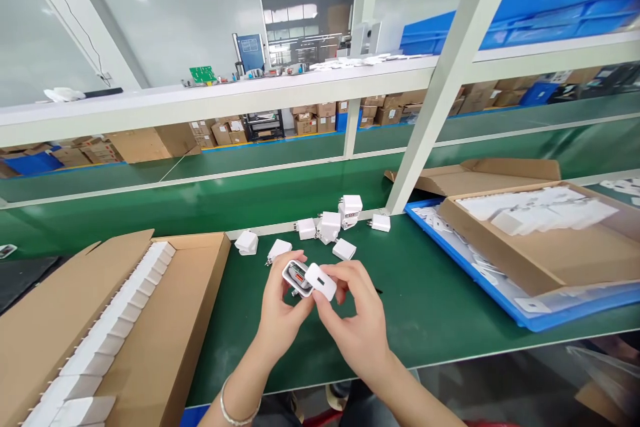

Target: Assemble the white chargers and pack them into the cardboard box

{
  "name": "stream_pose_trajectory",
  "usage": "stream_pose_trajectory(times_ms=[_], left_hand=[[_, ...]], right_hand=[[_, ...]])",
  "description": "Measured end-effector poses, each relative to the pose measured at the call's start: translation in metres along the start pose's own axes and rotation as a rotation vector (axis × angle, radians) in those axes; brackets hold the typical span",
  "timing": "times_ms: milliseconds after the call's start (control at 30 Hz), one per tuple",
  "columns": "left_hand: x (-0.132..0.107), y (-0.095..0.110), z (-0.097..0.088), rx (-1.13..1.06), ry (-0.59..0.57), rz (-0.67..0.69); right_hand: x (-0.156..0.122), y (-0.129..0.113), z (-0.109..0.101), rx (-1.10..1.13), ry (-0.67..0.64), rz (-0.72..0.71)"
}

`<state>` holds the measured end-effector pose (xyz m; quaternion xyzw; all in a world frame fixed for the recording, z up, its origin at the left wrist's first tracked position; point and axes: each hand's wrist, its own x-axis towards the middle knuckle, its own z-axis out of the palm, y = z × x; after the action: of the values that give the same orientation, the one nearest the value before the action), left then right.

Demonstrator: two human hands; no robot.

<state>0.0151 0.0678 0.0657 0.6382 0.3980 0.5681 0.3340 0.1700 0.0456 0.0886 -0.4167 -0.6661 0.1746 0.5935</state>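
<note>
In my left hand [280,310] is a white charger housing [290,269], its open end facing me. An orange-red USB port and dark inner parts show inside it, and a metal prong pokes out below. My right hand [357,317] pinches a white end cover [321,282] with a small rectangular slot. The cover is held tilted at the right side of the housing's open end; whether the two touch I cannot tell. Beyond my hands, several white chargers [330,225] lie loosely grouped on the green bench [400,293].
At left, a cardboard box [200,320] holds a row of white chargers. At right, another cardboard box [500,260] with white pieces rests on a blue tray [535,321] of flat white covers. A slanted white post [440,87] rises behind the bench, supporting a shelf [250,95].
</note>
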Motion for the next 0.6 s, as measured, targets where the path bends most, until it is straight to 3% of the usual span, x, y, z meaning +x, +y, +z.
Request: stream_pose_trajectory(times_ms=[233,400,500,600], left_hand=[[-0.019,0.007,-0.002,0.323,-0.017,0.019],[-0.027,0.009,-0.006,0.109,-0.172,-0.021],[-0.027,0.004,-0.002,0.046,-0.064,-0.072],[-0.027,-0.002,0.006,0.057,0.083,-0.086]], right_hand=[[-0.005,-0.008,0.000,-0.075,-0.110,-0.025],[-0.007,-0.004,-0.005,-0.163,-0.133,0.004],[-0.008,0.000,-0.005,-0.182,-0.115,0.000],[-0.011,0.007,-0.004,-0.075,-0.192,0.075]])
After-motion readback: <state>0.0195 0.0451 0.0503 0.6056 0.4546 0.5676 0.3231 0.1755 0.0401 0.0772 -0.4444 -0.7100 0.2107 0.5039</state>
